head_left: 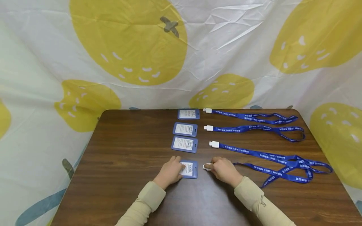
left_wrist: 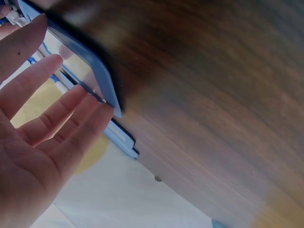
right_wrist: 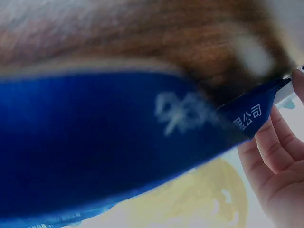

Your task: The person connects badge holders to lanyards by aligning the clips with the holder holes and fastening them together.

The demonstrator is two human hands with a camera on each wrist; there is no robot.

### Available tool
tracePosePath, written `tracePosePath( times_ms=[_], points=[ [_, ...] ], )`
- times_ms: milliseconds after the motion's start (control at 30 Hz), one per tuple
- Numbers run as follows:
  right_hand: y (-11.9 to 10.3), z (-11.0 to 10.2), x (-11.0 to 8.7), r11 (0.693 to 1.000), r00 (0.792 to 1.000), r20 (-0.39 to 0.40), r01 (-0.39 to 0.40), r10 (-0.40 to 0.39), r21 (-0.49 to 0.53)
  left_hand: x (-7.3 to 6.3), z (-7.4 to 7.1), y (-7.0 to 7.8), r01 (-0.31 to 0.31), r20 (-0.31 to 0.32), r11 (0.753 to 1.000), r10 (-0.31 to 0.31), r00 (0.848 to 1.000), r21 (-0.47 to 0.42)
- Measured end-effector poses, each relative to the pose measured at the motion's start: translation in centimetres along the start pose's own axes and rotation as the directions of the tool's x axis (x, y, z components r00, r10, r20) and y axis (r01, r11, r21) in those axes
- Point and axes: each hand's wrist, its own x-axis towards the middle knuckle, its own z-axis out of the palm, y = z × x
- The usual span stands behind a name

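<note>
My left hand (head_left: pixel 169 170) rests on the left part of a blue badge holder (head_left: pixel 194 170) with a white ID card in it, lying on the table. In the left wrist view its fingers (left_wrist: pixel 71 114) are extended, with fingertips at the holder. To the right, my right hand (head_left: pixel 225 170) pinches the white plastic clip (head_left: pixel 205 166) of a blue lanyard (head_left: pixel 271 171), a short gap from the holder's slotted end. Blue strap (right_wrist: pixel 95 142) with white lettering fills much of the right wrist view; the fingertips there are partly hidden.
Behind, other badge holders (head_left: pixel 184 144) lie in a column, each facing a white clip (head_left: pixel 215 144) with its blue lanyard stretched right. The nearest two lanyards overlap at right. The brown wooden table (head_left: pixel 127 150) ends at a lemon-print cloth (head_left: pixel 135 94).
</note>
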Motion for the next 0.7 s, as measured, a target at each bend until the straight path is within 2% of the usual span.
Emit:
tracePosePath(
  times_ms=[367, 700],
  points=[
    [-0.08, 0.05, -0.39, 0.996, 0.999, -0.006, 0.048, -0.048, -0.073, 0.26, 0.21, 0.00, 0.026, 0.023, 0.999, -0.026, 0.999, -0.019],
    [-0.55, 0.37, -0.22, 0.998, 1.000, -0.022, 0.005, -0.007, -0.067, 0.33, 0.64, -0.01, 0.026, 0.003, 1.000, -0.026, 1.000, 0.002]
  ],
)
